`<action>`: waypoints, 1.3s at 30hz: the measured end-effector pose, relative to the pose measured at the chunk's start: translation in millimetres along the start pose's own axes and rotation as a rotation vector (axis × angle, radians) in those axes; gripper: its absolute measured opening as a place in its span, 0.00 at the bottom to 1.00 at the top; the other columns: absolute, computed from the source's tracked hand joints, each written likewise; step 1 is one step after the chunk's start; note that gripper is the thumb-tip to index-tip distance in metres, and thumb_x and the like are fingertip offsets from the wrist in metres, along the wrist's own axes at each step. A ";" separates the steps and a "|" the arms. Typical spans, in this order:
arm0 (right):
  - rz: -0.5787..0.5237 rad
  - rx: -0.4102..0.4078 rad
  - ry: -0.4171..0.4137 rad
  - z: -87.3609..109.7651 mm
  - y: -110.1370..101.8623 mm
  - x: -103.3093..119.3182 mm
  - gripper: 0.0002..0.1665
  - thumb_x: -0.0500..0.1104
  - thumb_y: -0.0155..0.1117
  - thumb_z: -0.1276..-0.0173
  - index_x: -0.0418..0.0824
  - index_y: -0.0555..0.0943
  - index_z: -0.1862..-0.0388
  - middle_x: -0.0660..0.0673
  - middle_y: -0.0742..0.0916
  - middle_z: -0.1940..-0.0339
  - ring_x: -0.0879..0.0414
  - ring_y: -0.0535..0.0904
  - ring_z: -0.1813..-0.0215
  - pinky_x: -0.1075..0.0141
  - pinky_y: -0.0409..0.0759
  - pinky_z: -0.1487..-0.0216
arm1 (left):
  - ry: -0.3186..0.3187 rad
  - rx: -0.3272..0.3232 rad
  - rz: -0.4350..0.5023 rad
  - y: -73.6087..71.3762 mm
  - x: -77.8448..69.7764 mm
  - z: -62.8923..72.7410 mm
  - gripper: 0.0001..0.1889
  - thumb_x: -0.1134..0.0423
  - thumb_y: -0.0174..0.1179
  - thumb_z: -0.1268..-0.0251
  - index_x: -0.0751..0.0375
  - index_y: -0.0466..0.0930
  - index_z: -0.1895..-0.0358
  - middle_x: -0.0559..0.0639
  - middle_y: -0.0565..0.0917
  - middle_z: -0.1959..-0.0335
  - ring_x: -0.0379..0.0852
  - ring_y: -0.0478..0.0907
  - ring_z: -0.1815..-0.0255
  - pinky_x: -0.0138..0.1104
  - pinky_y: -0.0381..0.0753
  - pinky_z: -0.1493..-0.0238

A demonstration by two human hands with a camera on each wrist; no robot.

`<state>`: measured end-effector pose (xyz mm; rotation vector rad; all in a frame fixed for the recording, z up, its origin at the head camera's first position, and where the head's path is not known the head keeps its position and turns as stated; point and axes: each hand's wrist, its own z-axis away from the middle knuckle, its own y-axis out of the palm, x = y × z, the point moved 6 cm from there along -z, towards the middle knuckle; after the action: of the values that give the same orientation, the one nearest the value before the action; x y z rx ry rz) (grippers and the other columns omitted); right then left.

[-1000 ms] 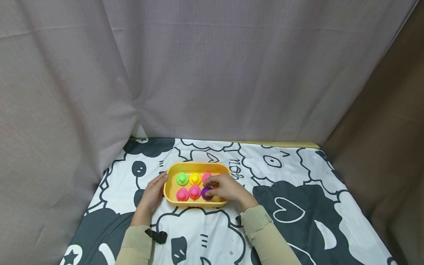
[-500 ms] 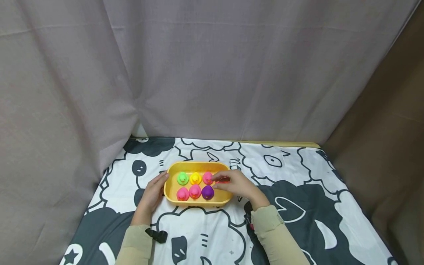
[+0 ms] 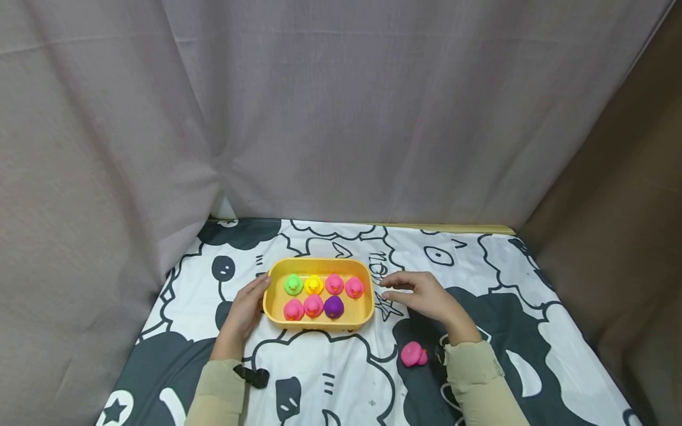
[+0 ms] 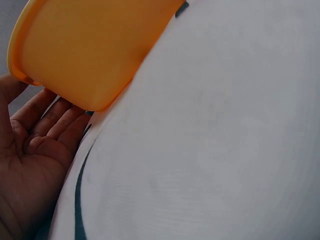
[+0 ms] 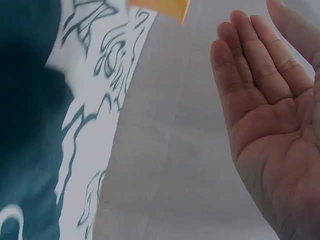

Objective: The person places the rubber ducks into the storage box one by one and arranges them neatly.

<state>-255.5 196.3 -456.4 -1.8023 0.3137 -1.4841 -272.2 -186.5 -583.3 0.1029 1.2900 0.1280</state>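
Note:
A yellow tray (image 3: 319, 325) lies on the patterned cloth with several small toy ducks in two rows. The back row has a green duck (image 3: 293, 285), a yellow duck (image 3: 314, 285) and two pink ones, the rightmost pink duck (image 3: 354, 287) among them. In front sit two pink ducks and a purple duck (image 3: 334, 307). My left hand (image 3: 246, 309) rests against the tray's left end, its fingers along the outer wall in the left wrist view. My right hand (image 3: 426, 296) hovers right of the tray, holding nothing; its palm (image 5: 275, 130) shows bare.
A loose pink duck (image 3: 412, 354) lies on the cloth just left of the right sleeve (image 3: 482, 378). A white cord (image 3: 449, 396) runs beside that sleeve. Grey curtain (image 3: 362, 118) hangs behind the table, and a brown one (image 3: 618, 236) at the right.
The right hand has moved from over the tray out to the right, uncovering the back row's rightmost pink duck and the loose one on the cloth. The left hand stays at the tray.

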 end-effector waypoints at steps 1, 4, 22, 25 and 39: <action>-0.003 -0.001 0.003 3.3 -1.9 -2.3 0.15 0.51 0.74 0.35 0.53 0.87 0.50 0.52 0.88 0.51 0.54 0.82 0.45 0.51 0.81 0.40 | 0.000 -0.001 0.004 -0.2 0.3 -0.2 0.30 0.45 0.59 0.27 0.52 0.71 0.27 0.47 0.65 0.24 0.45 0.62 0.24 0.39 0.66 0.27; -0.007 0.001 0.010 15.7 -6.1 -7.6 0.14 0.49 0.74 0.35 0.53 0.87 0.51 0.51 0.89 0.53 0.54 0.83 0.49 0.53 0.84 0.45 | -0.001 -0.002 0.000 -0.1 0.3 0.0 0.30 0.44 0.58 0.27 0.52 0.71 0.27 0.47 0.65 0.24 0.44 0.62 0.25 0.38 0.66 0.28; -0.115 0.140 -0.061 97.8 3.2 -43.0 0.12 0.43 0.74 0.36 0.46 0.87 0.54 0.49 0.90 0.57 0.51 0.86 0.55 0.60 0.85 0.54 | 0.004 0.011 -0.001 2.2 -5.2 0.1 0.30 0.44 0.58 0.27 0.51 0.70 0.27 0.46 0.65 0.24 0.44 0.62 0.25 0.38 0.67 0.28; -0.140 0.107 -0.112 103.0 2.2 -37.9 0.09 0.42 0.75 0.36 0.45 0.88 0.57 0.48 0.90 0.61 0.54 0.86 0.59 0.61 0.85 0.58 | 0.004 0.009 0.002 1.7 -4.9 0.1 0.30 0.44 0.58 0.27 0.52 0.70 0.27 0.47 0.65 0.24 0.44 0.63 0.25 0.38 0.67 0.28; -0.052 0.176 -0.090 97.4 16.8 -40.8 0.11 0.46 0.73 0.34 0.49 0.88 0.53 0.53 0.90 0.56 0.59 0.84 0.56 0.63 0.84 0.57 | 0.005 0.023 0.007 2.8 -1.9 2.0 0.29 0.46 0.57 0.26 0.53 0.71 0.27 0.47 0.65 0.24 0.45 0.64 0.26 0.37 0.67 0.29</action>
<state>-173.5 249.0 -500.5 -1.7409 0.0888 -1.4153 -270.9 -184.0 -580.5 0.1270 1.2964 0.1195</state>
